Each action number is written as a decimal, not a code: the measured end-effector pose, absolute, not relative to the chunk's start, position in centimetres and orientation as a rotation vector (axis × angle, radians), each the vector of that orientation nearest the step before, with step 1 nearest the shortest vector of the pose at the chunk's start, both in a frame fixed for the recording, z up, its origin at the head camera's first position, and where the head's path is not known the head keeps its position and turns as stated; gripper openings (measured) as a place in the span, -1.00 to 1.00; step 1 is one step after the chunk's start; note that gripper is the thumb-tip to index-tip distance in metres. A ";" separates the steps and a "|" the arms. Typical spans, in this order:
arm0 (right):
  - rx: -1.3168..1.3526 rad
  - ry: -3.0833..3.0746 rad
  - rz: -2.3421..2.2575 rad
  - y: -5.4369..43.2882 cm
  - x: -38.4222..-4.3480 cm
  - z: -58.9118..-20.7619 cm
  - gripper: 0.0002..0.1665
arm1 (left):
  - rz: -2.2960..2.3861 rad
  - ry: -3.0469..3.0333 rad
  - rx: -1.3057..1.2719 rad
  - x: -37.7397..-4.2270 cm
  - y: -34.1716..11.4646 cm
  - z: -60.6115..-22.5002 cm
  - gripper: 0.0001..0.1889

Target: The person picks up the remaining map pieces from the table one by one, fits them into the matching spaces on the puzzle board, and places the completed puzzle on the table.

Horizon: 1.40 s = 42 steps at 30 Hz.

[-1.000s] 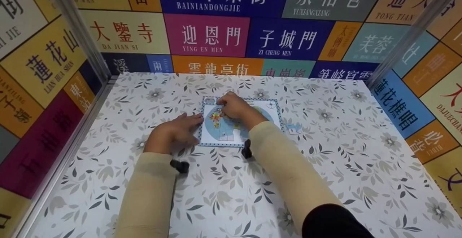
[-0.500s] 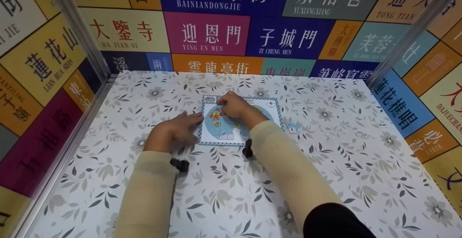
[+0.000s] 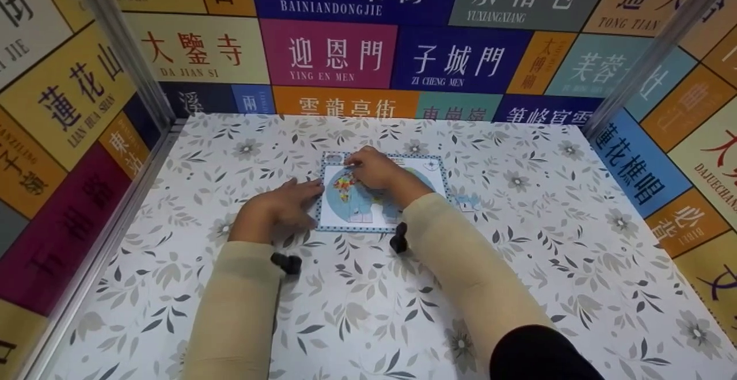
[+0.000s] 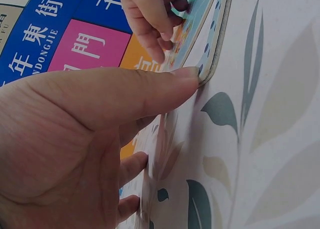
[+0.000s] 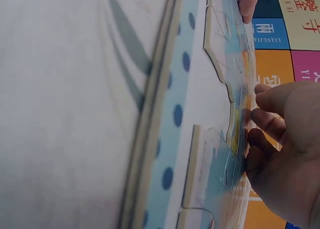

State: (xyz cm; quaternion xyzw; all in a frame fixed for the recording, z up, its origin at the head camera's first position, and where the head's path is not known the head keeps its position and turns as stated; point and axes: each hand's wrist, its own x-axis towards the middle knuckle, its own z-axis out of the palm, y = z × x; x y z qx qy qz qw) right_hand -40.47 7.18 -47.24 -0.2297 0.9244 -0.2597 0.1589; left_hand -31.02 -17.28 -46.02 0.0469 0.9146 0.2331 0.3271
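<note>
A world map jigsaw puzzle (image 3: 339,201) lies flat on the table, its frame pale blue with dark dots. White gaps show in its lower part. My right hand (image 3: 374,170) reaches over the puzzle's upper left; in the right wrist view its bent fingertips (image 5: 254,156) touch the map, and no lifted piece shows among them. At the left edge lies my left hand (image 3: 282,204), fingers spread. The left wrist view shows its thumb (image 4: 150,91) against the frame's corner. A loose blue and white puzzle piece (image 3: 467,203) sits right of the frame; whether others lie with it is unclear.
The table (image 3: 518,242) has a white cloth with grey leaves and flowers. Coloured sign panels (image 3: 334,54) stand behind it and on both sides, joined by metal posts (image 3: 138,46). Small black devices (image 3: 286,263) are worn at both wrists.
Both hands keep almost the same place on the puzzle. The right forearm has shifted very slightly to the right.
</note>
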 end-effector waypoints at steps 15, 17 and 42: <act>-0.457 2.639 -0.919 13.2 -37.6 -45.3 -0.52 | 0.656 2.380 0.060 -30.9 -17.1 -45.8 -0.03; -0.469 2.642 -0.922 13.9 -37.1 -45.2 -0.52 | 0.654 2.381 0.058 -30.9 -17.2 -45.8 -0.03; -0.336 2.729 -0.981 25.1 -33.2 -42.6 -0.51 | 0.663 2.411 0.140 -31.0 -17.7 -46.6 -0.02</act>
